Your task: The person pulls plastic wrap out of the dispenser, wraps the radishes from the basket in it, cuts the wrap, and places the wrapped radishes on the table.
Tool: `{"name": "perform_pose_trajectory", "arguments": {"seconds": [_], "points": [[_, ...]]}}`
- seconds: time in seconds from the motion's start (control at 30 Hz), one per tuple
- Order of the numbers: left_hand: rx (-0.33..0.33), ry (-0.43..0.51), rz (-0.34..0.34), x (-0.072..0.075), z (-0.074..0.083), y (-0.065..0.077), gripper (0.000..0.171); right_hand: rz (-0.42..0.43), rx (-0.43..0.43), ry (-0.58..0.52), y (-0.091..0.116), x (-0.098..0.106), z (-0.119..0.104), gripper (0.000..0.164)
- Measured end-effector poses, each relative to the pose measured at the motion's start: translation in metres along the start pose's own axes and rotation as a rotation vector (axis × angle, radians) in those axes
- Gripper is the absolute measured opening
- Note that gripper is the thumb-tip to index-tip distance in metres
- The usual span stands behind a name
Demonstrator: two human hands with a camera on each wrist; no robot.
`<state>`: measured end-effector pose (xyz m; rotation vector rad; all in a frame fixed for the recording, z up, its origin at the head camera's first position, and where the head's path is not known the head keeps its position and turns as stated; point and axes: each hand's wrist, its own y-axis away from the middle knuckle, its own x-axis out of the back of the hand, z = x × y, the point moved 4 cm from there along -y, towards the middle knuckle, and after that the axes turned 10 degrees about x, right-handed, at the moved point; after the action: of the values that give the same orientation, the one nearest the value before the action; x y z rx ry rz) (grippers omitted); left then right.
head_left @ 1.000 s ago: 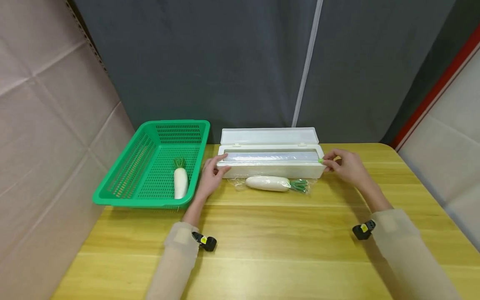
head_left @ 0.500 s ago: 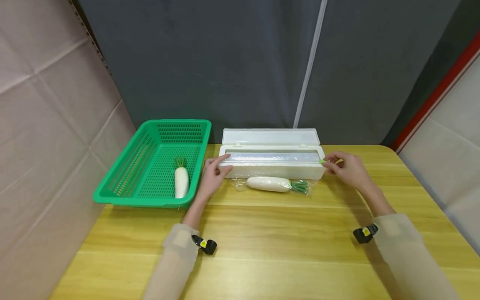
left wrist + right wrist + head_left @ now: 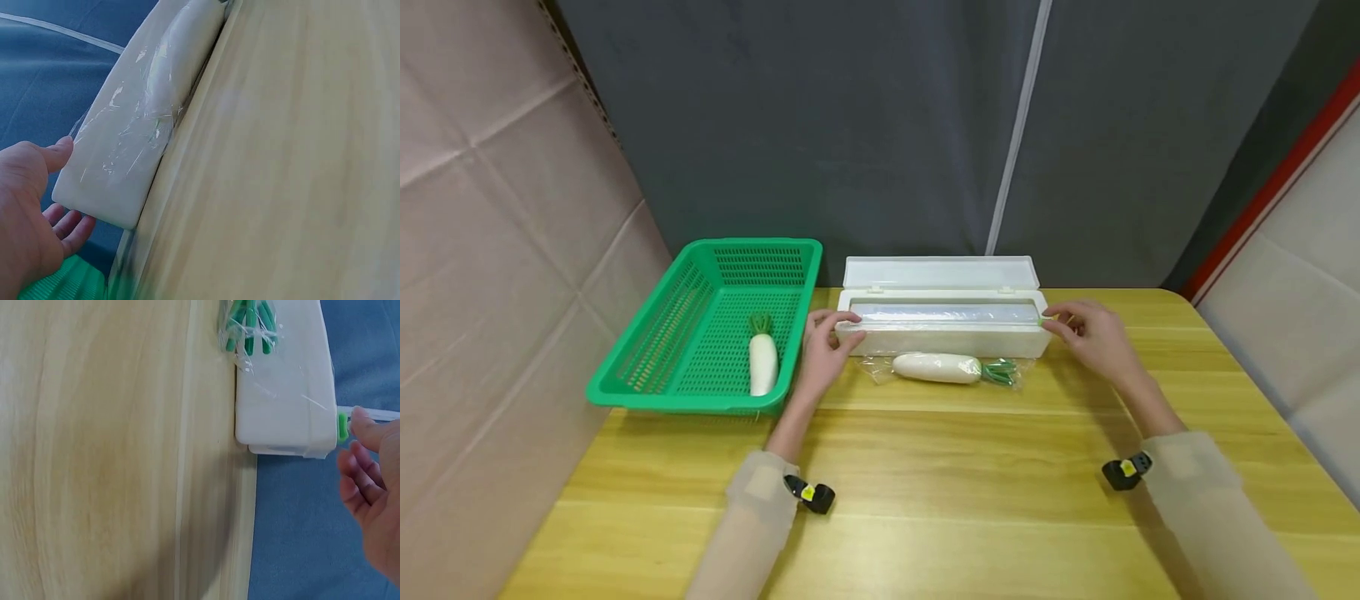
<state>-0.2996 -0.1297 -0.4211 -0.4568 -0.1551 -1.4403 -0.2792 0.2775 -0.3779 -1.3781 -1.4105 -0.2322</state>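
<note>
A white cling film dispenser stands on the table with its lid raised at the back and a roll of film inside. Clear film hangs over its front. My left hand grips its left end, thumb at the front and index finger over the top. At the other end, my right hand pinches a small green slider cutter between thumb and fingers. Right in front of the dispenser lies a white radish with green stalks, wrapped in clear film. The film's loose edge spreads at both ends of the radish.
A green plastic basket stands to the left, beside my left forearm, with an unwrapped white radish in it. Behind the wooden table hangs a dark grey curtain. Pale panels flank both sides.
My left index finger has shifted slightly along the dispenser's top edge. The right fingers have shifted a little at the green slider cutter, which stays at the right end. The radishes have not moved.
</note>
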Motion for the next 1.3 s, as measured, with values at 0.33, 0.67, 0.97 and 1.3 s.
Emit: {"name": "perform_pose_trajectory", "arguments": {"seconds": [0.33,0.67,0.97,1.3], "points": [[-0.037,0.022,0.037,0.003,-0.001,0.005,0.014,0.022,0.042,-0.005,-0.005,-0.010,-0.009,0.009],[-0.030,0.069,-0.010,0.004,-0.001,0.006,0.012,-0.009,0.077,-0.054,-0.007,-0.016,-0.008,0.016],[-0.033,0.088,-0.022,0.005,-0.003,0.007,0.012,0.143,0.138,-0.090,-0.004,-0.020,-0.007,0.011],[-0.051,0.132,-0.027,0.006,-0.006,0.006,0.013,0.223,0.190,-0.072,-0.004,-0.023,-0.009,0.012]]}}
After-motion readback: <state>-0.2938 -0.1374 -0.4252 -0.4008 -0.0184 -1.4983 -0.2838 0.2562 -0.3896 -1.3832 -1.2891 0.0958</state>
